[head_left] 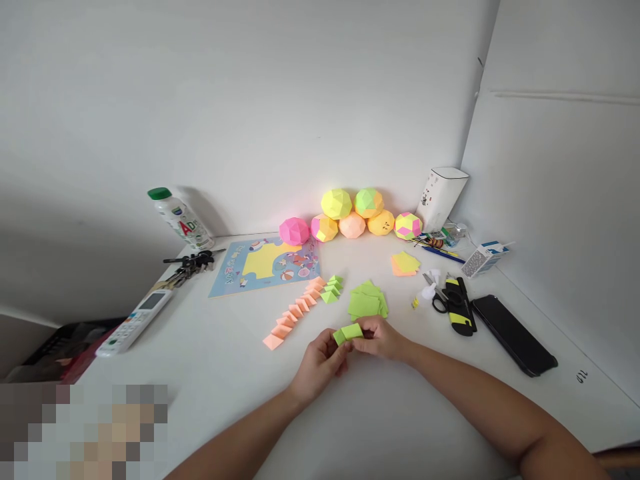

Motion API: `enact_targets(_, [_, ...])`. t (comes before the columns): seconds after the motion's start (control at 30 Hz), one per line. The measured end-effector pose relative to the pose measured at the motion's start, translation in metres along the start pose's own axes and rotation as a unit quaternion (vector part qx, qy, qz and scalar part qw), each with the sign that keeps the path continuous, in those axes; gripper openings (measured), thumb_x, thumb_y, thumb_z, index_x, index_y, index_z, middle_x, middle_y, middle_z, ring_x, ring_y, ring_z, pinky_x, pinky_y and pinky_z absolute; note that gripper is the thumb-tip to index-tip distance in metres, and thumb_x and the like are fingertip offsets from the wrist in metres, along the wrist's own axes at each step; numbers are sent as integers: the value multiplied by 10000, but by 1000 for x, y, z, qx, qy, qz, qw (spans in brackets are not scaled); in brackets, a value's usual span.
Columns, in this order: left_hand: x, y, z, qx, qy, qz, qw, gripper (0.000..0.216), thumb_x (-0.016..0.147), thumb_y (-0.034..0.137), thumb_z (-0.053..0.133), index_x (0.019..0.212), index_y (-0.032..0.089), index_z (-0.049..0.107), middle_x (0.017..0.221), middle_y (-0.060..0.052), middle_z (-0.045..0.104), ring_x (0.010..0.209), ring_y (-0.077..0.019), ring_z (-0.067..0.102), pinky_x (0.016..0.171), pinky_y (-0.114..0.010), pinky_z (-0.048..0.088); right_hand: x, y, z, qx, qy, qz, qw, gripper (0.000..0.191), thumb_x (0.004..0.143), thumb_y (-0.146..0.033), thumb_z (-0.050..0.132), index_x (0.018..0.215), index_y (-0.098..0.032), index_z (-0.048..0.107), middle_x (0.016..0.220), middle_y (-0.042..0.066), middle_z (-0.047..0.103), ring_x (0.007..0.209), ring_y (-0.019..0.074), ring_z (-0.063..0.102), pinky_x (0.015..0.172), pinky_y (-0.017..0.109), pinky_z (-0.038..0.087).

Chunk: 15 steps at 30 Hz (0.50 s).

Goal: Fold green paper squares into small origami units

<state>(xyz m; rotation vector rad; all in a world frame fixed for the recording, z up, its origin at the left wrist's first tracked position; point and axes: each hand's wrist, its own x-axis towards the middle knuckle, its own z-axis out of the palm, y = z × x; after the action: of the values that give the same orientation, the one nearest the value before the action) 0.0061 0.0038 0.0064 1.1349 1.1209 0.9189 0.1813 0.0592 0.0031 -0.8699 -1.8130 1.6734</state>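
Both my hands hold one small folded piece of green paper [352,331] above the front of the white table. My left hand [323,360] pinches its left end between thumb and fingers. At the right end, my right hand [381,337] grips with closed fingers. Just behind lies a loose stack of green paper squares [367,300]. To the left, a slanting row of folded orange paper pieces [295,312] stands beside a short row of folded green pieces [331,290].
Several faceted paper balls [352,225] rest against the wall. A blue puzzle board [233,270], bottle [183,220], keys [193,263] and remote control [135,322] are leftward. Scissors [439,302], a yellow-black cutter [459,310], a black phone [515,333] and a white box [443,197] are rightward.
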Motion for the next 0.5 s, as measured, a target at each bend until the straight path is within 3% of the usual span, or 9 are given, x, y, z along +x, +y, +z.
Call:
enact_targets(0.33, [0, -2, 0, -18, 27, 1, 999, 328, 814, 506, 532, 784, 186, 463, 489, 56, 541, 419, -94, 471, 446, -209, 387, -1, -9, 0, -43, -24, -38, 998, 317, 820, -365, 553, 609, -137, 488, 606, -26, 432, 514, 75, 382, 481, 212, 300])
enact_targets(0.5, [1, -1, -1, -10, 13, -3, 1000, 336, 816, 502, 531, 788, 168, 508, 483, 51, 526, 418, -93, 465, 452, -212, 389, 0, -7, 0, -73, -25, -65, 995, 336, 834, -356, 522, 581, -143, 467, 614, -18, 443, 542, 84, 404, 500, 212, 315])
